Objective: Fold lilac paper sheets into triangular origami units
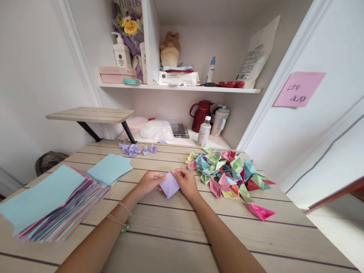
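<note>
A folded piece of purple paper (170,185), diamond-shaped with a crease down its middle, is held above the slatted table. My left hand (151,182) pinches its left corner between thumb and fingers. On the opposite side, my right hand (184,181) grips the upper right edge. Right of my hands lies a heap of folded paper boats (224,170) in many colours, with one bright pink paper boat (261,212) apart in front. Several small purple folded pieces (133,150) sit at the table's back left.
A tall stack of coloured paper (71,204) stands at left, with light blue sheets (109,168) beside it. Behind are a small raised shelf (91,115), a bottle (204,132), a red jug (201,115) and a tumbler (220,120). A pink note (300,89) hangs on the right wall.
</note>
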Available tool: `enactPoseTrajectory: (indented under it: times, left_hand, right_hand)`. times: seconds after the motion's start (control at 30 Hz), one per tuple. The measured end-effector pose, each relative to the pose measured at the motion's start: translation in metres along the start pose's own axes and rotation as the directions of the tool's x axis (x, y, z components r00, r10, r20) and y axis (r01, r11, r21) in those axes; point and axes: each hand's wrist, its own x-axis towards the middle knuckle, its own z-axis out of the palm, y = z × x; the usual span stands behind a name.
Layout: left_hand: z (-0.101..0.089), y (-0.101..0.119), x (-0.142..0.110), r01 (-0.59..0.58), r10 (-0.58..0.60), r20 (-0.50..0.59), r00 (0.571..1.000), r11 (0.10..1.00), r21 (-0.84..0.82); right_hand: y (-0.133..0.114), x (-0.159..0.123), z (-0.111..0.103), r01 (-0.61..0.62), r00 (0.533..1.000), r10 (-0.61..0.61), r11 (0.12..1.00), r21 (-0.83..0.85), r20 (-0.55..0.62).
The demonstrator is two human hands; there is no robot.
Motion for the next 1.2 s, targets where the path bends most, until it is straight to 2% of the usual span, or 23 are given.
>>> enactPoseTrajectory:
  times: [0.1, 0.27, 0.43, 0.53, 0.8, 1.0, 1.2]
  left_hand:
    - [0.0, 0.002, -0.001, 0.026, -0.027, -0.015, 1.0, 0.999, -0.042]
    - [-0.002, 0.002, -0.002, 0.026, -0.028, -0.015, 1.0, 0.995, -0.099]
    - [-0.009, -0.003, 0.004, -0.065, 0.037, -0.12, 0.992, 0.969, -0.239]
    - [-0.012, -0.005, 0.007, -0.096, 0.054, -0.152, 0.987, 0.953, -0.286]
    - [-0.008, 0.005, 0.0, -0.095, 0.097, -0.009, 0.995, 0.944, -0.317]
    - [-0.009, 0.007, -0.001, -0.088, 0.088, -0.014, 0.996, 0.942, -0.325]
    - [-0.013, 0.002, 0.001, -0.059, 0.066, 0.01, 0.998, 0.945, -0.322]
  right_hand:
    - [-0.001, -0.001, 0.0, 0.016, 0.997, -0.024, 0.995, -0.098, -0.08]
    - [-0.002, -0.001, -0.001, 0.022, 0.998, -0.029, 0.994, -0.105, -0.062]
    - [-0.004, 0.001, -0.01, 0.008, 0.993, -0.016, 0.998, 0.066, 0.12]
    - [-0.004, 0.002, -0.014, 0.038, 0.977, -0.045, 0.999, 0.036, 0.209]
    - [-0.002, 0.003, -0.017, -0.033, 0.965, 0.025, 0.999, 0.026, 0.261]
    - [-0.003, 0.004, -0.02, -0.055, 0.941, 0.044, 0.998, 0.023, 0.334]
    - [-0.005, 0.002, -0.019, -0.066, 0.943, 0.044, 0.996, 0.054, 0.331]
